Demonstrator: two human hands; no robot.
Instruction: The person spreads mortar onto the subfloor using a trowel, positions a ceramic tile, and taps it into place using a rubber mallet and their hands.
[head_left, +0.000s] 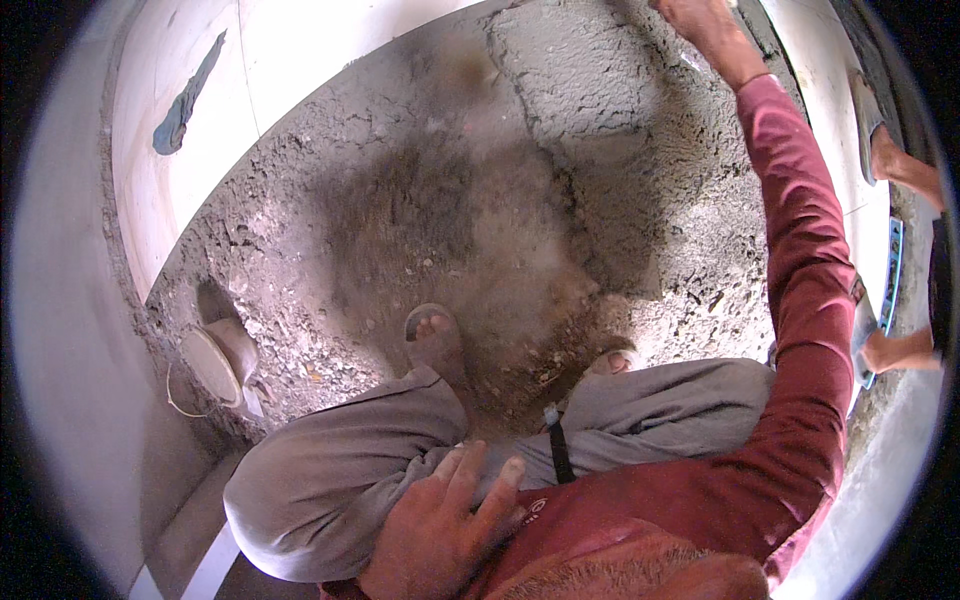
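My left hand [440, 525] lies over my lap against my grey trousers, its fingers spread and nothing in them. At the top edge, my right hand [708, 30] reaches far forward on a stretched arm in a dark red sleeve. The frame cuts off its fingertips, so whatever they hold is hidden. Below and left of that hand spreads a smoothed patch of wet grey mortar [590, 85], with a crack-like edge along its left side. Rough, crumbly ground [300, 270] lies between it and my bent legs.
A bucket [212, 365] lies tipped on its side at the left. Pale floor tiles [290, 50] curve along the upper left, bearing a dark grey smear or rag [190, 100]. Another person's feet [890, 155] in sandals stand at the right, beside a blue-edged strip [893, 270].
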